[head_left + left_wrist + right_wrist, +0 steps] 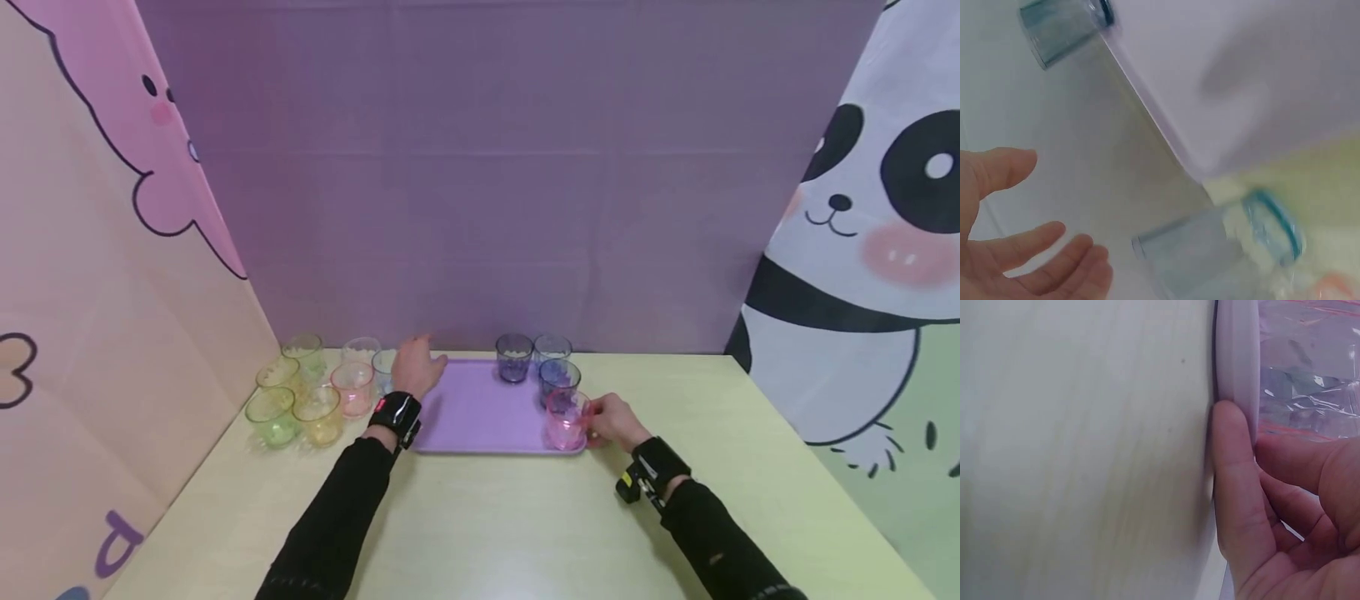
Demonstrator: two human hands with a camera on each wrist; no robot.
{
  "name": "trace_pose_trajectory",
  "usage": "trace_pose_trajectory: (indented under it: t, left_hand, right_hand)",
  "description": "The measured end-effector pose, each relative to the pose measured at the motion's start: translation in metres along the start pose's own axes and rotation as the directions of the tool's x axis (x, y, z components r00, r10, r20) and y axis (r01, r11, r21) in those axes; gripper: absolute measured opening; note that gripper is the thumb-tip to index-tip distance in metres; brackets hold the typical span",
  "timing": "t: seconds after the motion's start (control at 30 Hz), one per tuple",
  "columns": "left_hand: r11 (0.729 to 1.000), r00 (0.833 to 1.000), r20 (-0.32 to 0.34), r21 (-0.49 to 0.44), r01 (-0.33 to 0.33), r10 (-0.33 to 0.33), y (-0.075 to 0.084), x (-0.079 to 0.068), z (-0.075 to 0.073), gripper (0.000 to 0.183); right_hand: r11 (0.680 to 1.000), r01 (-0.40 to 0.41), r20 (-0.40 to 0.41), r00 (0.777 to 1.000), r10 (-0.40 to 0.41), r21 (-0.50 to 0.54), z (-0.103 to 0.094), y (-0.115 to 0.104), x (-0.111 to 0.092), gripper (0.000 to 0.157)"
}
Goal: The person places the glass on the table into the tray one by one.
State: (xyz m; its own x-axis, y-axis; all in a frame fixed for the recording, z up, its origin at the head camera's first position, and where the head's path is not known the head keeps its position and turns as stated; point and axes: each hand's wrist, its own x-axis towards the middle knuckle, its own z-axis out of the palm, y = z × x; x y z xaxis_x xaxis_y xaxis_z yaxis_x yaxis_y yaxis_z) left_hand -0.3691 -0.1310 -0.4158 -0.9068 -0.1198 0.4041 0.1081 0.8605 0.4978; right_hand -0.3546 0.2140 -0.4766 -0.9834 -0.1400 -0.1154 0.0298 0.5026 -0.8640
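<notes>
My left hand (416,367) hovers at the left end of the lilac tray (480,417), thumb and fingers apart with nothing between them. Just left of it stands a pale blue glass (382,363), partly hidden by the hand; a bluish clear glass (1210,256) lies below the fingers (1041,250) in the left wrist view. At the tray's right edge my right hand (615,421) pinches the rim (1238,356), thumb inside and a finger outside. A pink glass (566,423) stands in the tray's near right corner, beside that thumb.
On the tray also stand a dark glass (514,357), a grey-blue glass (552,346) and a blue glass (559,380). Left of it cluster several tinted glasses, among them a green one (273,418), a yellow one (319,417) and a pink one (353,390). A purple cloth (480,183) hangs behind.
</notes>
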Motion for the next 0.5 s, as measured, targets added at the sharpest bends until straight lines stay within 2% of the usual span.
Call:
trace_pose_trajectory:
  t: [0.13,0.27,0.5]
  left_hand:
    - [0.992,0.999,-0.050,0.123,0.002,0.005,-0.008,-0.003,-0.004,0.046]
    - [0.976,0.998,-0.069,0.219,0.005,0.011,-0.017,-0.006,-0.007,0.048]
    - [0.962,0.994,-0.112,0.272,0.025,0.006,-0.034,-0.009,-0.006,0.053]
  right_hand:
    - [1.000,0.000,0.000,1.000,0.000,-0.005,0.000,0.000,-0.001,0.014]
    - [1.000,0.000,0.002,1.000,0.000,-0.007,-0.001,-0.002,-0.002,0.011]
    - [1.000,0.011,0.006,1.000,-0.011,-0.005,-0.001,-0.001,-0.003,0.008]
